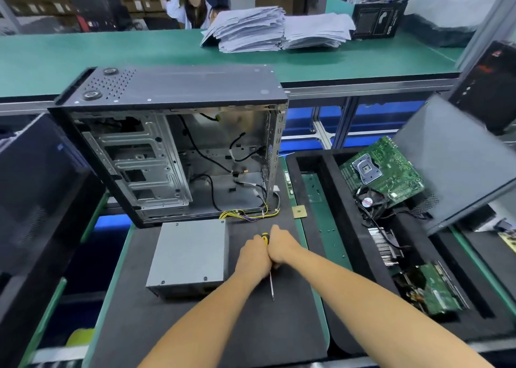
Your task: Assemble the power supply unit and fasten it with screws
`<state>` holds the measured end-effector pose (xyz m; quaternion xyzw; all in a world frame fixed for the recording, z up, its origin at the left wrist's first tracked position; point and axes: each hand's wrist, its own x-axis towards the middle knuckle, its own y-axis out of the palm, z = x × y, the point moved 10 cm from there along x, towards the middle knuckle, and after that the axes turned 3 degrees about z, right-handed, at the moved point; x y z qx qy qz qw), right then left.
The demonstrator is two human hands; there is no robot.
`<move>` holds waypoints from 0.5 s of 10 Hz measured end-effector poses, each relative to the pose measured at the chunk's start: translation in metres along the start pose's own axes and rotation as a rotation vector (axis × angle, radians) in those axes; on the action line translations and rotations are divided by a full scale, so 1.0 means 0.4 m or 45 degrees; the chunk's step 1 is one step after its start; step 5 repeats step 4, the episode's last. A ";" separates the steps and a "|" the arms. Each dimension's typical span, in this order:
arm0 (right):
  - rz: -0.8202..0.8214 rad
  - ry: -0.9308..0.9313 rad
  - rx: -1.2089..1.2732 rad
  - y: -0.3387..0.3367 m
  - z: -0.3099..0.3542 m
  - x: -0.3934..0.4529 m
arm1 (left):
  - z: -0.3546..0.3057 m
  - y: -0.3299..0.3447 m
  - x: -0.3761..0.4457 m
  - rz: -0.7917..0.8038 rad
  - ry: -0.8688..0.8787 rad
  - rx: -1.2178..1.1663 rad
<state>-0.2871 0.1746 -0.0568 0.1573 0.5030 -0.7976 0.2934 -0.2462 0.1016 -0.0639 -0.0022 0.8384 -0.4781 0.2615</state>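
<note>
Head view shows two bare forearms reaching forward over a black foam mat (pixel 195 325). Both hands meet near the centre, a little toward 5 o'clock, and they touch each other. The left hand (pixel 252 258) and the right hand (pixel 282 249) have their fingers curled around a screwdriver (pixel 271 284) — its yellow and black handle shows between the knuckles at 12 o'clock of the hands, and its thin metal shaft points down toward 6 o'clock, with the tip over the mat.

The grey power supply unit (pixel 190 256) lies flat on the mat just at 9 o'clock of the hands, outside the case. Its yellow and black cables (pixel 251 214) run from 1 o'clock of it into the computer case (pixel 173 149), which stands open at 11 o'clock of the hands, empty side facing the camera.

At 3 o'clock a black foam tray (pixel 329 172) holds a green motherboard (pixel 385 169), a small fan (pixel 368 201) and other boards. At 12 o'clock — far back on a green bench (pixel 111 57) — paper stacks (pixel 251 29) lie.
</note>
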 end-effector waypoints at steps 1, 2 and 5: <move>0.014 -0.009 -0.039 0.006 -0.006 0.004 | -0.002 0.007 -0.005 -0.039 0.035 -0.026; 0.036 0.006 0.010 0.010 -0.005 -0.001 | -0.002 0.003 -0.021 -0.051 0.032 -0.040; -0.185 -0.065 0.211 -0.010 -0.064 -0.125 | 0.014 -0.032 -0.162 -0.194 0.147 -0.096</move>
